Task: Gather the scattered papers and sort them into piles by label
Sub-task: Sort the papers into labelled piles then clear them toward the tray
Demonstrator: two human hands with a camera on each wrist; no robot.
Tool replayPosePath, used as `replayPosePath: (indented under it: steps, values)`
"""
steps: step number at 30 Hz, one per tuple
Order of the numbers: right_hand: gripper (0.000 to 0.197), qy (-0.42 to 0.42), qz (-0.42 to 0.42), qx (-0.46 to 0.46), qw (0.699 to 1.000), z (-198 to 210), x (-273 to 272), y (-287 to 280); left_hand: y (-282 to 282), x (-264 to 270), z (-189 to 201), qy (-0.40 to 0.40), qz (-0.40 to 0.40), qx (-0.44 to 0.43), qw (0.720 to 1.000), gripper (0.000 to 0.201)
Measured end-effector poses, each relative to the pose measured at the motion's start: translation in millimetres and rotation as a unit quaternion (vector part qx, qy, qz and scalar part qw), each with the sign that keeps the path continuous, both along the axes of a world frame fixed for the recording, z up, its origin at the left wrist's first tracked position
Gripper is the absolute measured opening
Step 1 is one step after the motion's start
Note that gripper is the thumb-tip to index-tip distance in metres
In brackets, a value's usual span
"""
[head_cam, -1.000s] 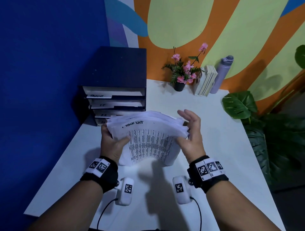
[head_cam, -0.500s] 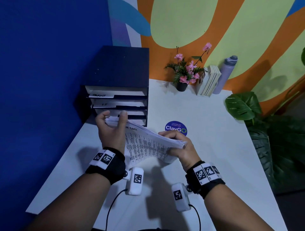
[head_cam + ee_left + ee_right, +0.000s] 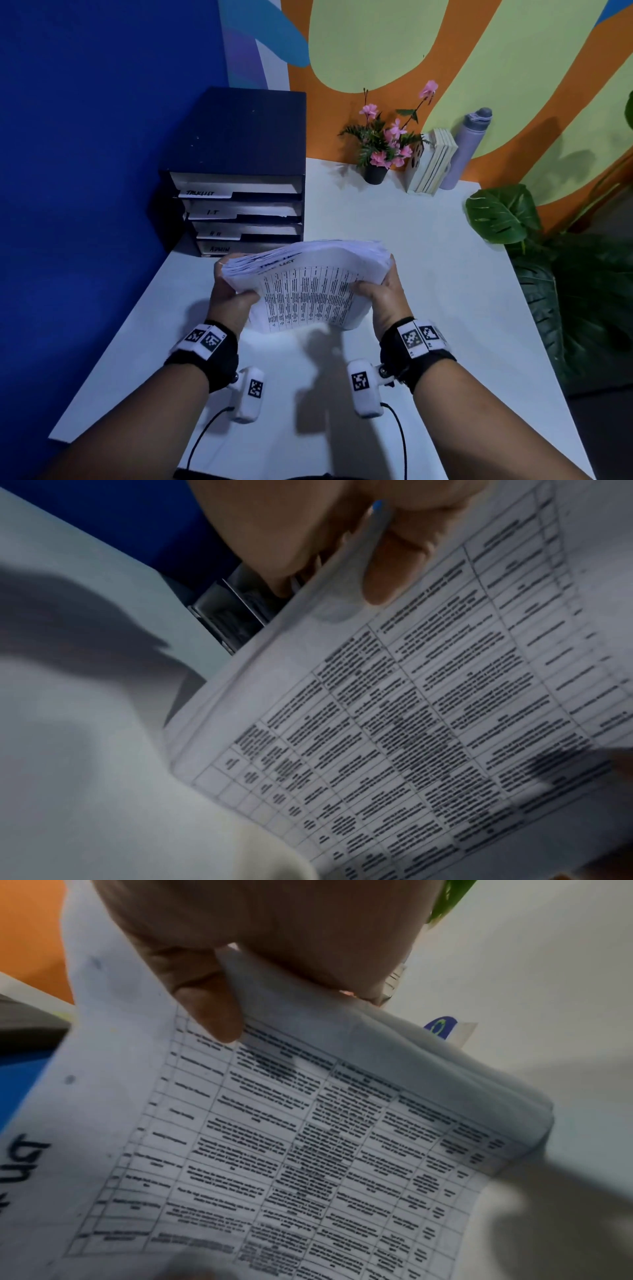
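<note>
A white desk (image 3: 428, 274) fills the head view, w/ a dark four-tier paper tray (image 3: 239, 164) at 11 o'clock against the blue wall; its tabs read TASKLIST, I.T, a third too blurred to read, & ADMIN, top to bottom. At 3 o'clock, off the desk's edge, stands a big-leafed plant (image 3: 503, 214). At 1 o'clock along the mural wall: a lilac water bottle (image 3: 469, 147), a row of leaning books (image 3: 433, 161) touching it, & a small pot of pink flowers (image 3: 383, 144) just beside the books. Dead centre, held above the desk and clear of it, is the stack of papers (image 3: 308, 284), bowed upward in the middle, top sheet a printed table headed "TASK LIST" in marker. The left hand (image 3: 229, 294) grips the stack's 9 o'clock edge, thumb on top of the sheet, fingers (image 3: 221, 263) curled under & round the far corner; left wrist view shows the thumb pressed onto the page. The right hand (image 3: 387, 294) grips the 3 o'clock edge the same way, thumb on the top sheet, other fingers wrapped beneath, per the right wrist view. Both wrists carry black bands w/ printed markers. In the right wrist view a blue round sticker (image 3: 440, 1027) shows on the desk past the stack's edge.
</note>
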State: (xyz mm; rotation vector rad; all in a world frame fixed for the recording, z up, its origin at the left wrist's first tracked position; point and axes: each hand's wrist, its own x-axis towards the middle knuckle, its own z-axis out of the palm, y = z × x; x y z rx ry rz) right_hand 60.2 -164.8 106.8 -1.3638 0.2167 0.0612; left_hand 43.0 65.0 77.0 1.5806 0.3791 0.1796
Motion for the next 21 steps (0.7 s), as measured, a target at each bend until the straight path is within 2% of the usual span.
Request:
replayPosePath:
  steps: [2,3,6,9,13,15,21]
  values:
    - [0.069,0.009,-0.016,0.002,1.0,-0.7,3.9,5.5,-8.2,3.7,10.7,0.005,0.0,0.015,1.0,0.03]
    - [0.066,0.01,-0.031,0.008,0.999,-0.3,6.0,8.9,-10.8,5.6,16.8,-0.015,-0.003,0.011,1.0,0.029]
    - [0.06,0.019,-0.055,0.052,0.997,0.7,10.4,15.9,-11.1,8.8,24.3,-0.041,0.004,-0.051,0.998,0.043]
    - [0.055,0.041,-0.04,0.01,0.998,-8.5,7.3,16.6,-6.1,3.7,10.4,-0.016,0.001,-0.068,0.998,0.045]
    - [0.039,0.057,-0.006,-0.034,0.998,-14.6,5.7,18.1,0.9,-3.5,-10.8,0.05,-0.021,0.011,0.998,0.031]
    - [0.035,0.048,0.007,-0.037,0.998,-7.9,11.5,17.0,5.4,0.1,-13.0,0.058,-0.014,0.04,0.997,0.025]
    - [0.029,0.017,0.09,-0.053,0.994,-6.2,27.9,43.9,44.2,4.0,-12.6,0.097,0.021,0.061,0.993,0.031]
